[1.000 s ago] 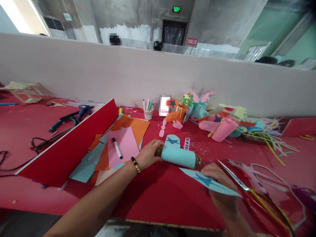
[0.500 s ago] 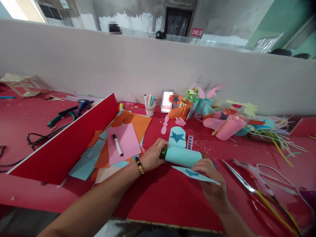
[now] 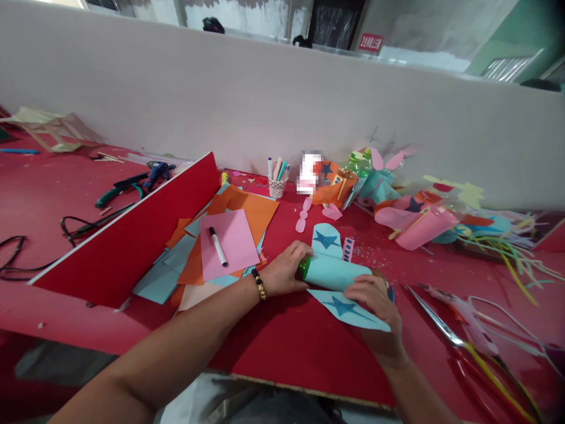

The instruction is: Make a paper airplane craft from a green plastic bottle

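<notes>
A green plastic bottle wrapped in light blue paper [image 3: 338,272] lies on its side on the red table. Its green end [image 3: 304,267] is in the grip of my left hand [image 3: 289,270]. My right hand [image 3: 375,300] closes round the other end, fingers on the paper wrap. Light blue paper wings stick out on both sides: the far wing [image 3: 326,240] and the near wing [image 3: 348,308], each with a dark blue star. The near one lies beneath my right fingers. Beside the far wing is a pink strip with dark dots [image 3: 348,249].
Coloured paper sheets with a marker [image 3: 218,247] lie left, by a slanted red board [image 3: 132,235]. Right are scissors [image 3: 457,338] and a pink glue gun [image 3: 470,321]. Behind stand a cup of pens [image 3: 277,186], a pink-wrapped bottle [image 3: 426,227] and other paper-covered bottles.
The near wing has tilted down, so its star now faces up more fully. Both hands keep hold of the bottle. The camera view has shifted slightly.
</notes>
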### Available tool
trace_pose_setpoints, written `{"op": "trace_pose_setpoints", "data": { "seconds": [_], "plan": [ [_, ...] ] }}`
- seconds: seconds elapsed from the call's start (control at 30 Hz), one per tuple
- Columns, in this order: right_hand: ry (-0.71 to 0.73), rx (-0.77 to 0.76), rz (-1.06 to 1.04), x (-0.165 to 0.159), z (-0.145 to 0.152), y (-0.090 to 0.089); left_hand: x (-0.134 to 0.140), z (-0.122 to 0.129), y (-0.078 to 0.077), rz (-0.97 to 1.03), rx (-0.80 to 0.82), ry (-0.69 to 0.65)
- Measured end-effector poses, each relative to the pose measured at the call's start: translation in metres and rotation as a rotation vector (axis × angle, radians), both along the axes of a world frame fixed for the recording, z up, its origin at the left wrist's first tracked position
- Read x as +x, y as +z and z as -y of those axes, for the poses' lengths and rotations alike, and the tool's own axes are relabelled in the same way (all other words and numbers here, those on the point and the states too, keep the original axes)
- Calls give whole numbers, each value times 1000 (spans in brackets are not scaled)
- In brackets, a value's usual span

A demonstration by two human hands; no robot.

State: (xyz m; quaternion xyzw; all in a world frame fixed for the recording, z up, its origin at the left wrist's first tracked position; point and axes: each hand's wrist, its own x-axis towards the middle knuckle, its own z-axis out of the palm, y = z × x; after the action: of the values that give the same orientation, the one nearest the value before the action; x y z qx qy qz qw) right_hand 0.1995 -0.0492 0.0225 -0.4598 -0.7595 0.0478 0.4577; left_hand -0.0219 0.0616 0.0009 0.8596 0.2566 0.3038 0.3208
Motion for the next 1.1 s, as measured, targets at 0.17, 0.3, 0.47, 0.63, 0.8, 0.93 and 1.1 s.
{"op": "trace_pose_setpoints", "data": {
  "seconds": [0.17, 0.3, 0.47, 0.63, 0.8, 0.93, 1.1],
  "plan": [
    [-35, 60, 16, -1, 5, -5, 1, 1, 1, 19, 7, -15],
    [-40, 86, 53, -3, 8, -6, 1, 1, 0, 15, -9, -9],
    [-42, 84, 56, -3, 7, -5, 1, 1, 0, 0, -4, 8],
    [-48, 84, 40, -1, 7, -6, 1, 2, 3, -10, -19, 4],
    [-14, 108, 34, -1, 10, -6, 0, 1, 3, -7, -6, -2],
    [-13, 100, 31, -3, 11, -2, 1, 1, 2, -10, 33, 1],
    [-28, 64, 32, -3, 8, -5, 1, 2, 3, -3, 49, -4]
  ]
}}
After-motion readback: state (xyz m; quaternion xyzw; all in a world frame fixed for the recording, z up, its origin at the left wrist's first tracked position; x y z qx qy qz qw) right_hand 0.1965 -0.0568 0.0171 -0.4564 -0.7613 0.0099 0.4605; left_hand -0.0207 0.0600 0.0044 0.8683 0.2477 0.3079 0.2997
